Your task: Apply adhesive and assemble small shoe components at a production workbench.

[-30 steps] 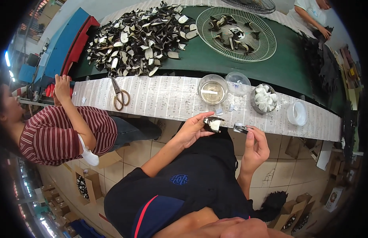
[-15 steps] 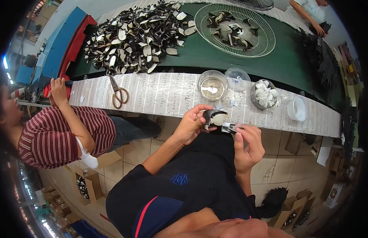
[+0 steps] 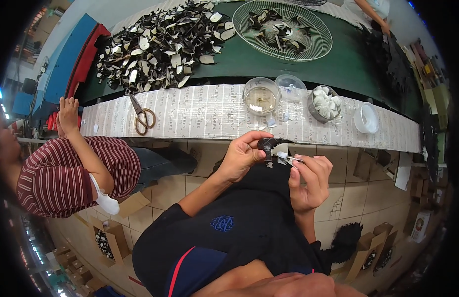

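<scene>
Pinched in my left hand (image 3: 243, 154) is a black shoe upper piece (image 3: 270, 143), curved, with a pale lining and ragged edges. It hovers just in front of the bench edge. My right hand (image 3: 311, 180) is closed on metal tweezers (image 3: 293, 159). A small white patch (image 3: 282, 155) sits at their tips, against or very close to the pale lining; contact is hard to tell. The glass bowl (image 3: 261, 110) beyond my hands holds a little clear liquid. To its right are a tin (image 3: 326, 118) of white pieces and a translucent cup (image 3: 366, 120).
A large heap of black-and-white shoe pieces (image 3: 160, 47) covers the far left bench. Right of it, a wire fan guard (image 3: 312, 43) carries several pieces. Scissors (image 3: 143, 121) lie on the paper-covered edge (image 3: 200, 116). A person in a striped shirt (image 3: 61, 175) works at left; another's arm (image 3: 373, 14) reaches in far right.
My left hand has turned the shoe piece, so more of its black outside shows. The tweezers and white patch remain at its lining. The whole view has shifted slightly.
</scene>
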Tool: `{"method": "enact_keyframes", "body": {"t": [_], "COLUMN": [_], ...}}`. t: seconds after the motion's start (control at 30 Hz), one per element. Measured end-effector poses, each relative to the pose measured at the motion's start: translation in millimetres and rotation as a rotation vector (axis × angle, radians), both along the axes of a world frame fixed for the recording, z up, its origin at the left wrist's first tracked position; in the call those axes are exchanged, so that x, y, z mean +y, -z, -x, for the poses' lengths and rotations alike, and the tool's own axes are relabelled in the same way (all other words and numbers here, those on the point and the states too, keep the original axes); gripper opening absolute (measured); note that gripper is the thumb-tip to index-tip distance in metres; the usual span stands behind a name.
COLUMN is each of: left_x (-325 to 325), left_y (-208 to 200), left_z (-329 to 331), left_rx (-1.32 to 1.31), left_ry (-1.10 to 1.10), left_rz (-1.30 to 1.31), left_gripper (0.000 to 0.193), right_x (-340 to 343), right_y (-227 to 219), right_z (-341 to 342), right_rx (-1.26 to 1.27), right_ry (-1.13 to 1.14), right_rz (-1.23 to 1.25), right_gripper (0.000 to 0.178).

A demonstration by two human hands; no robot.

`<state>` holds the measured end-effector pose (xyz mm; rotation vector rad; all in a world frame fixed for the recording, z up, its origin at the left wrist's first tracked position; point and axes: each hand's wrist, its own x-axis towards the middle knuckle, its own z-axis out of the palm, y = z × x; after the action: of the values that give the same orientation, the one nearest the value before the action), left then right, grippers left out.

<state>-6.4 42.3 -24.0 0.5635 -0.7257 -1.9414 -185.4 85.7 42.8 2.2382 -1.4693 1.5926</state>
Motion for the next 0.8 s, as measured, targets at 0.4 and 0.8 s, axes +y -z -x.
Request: {"method": "enact_keyframes", "body": {"t": [0.4,0.8], "left_x": [10,11], "left_y": [-3,11], "left_z": [-5,5], "left_rx": [0.048,-0.049], "left_ry": [0.076,0.109], "left_rz": [0.028,-0.012], "left_gripper": [0.050,0.053], "right_x": [20,35], "right_y": [-1,22], "right_z": [-19,-9], "right_rx": [0.140,-0.452], "right_ry": [0.087,0.080], "right_rz": [-0.013,-0.159], "right_gripper": [0.013,0.008]}}
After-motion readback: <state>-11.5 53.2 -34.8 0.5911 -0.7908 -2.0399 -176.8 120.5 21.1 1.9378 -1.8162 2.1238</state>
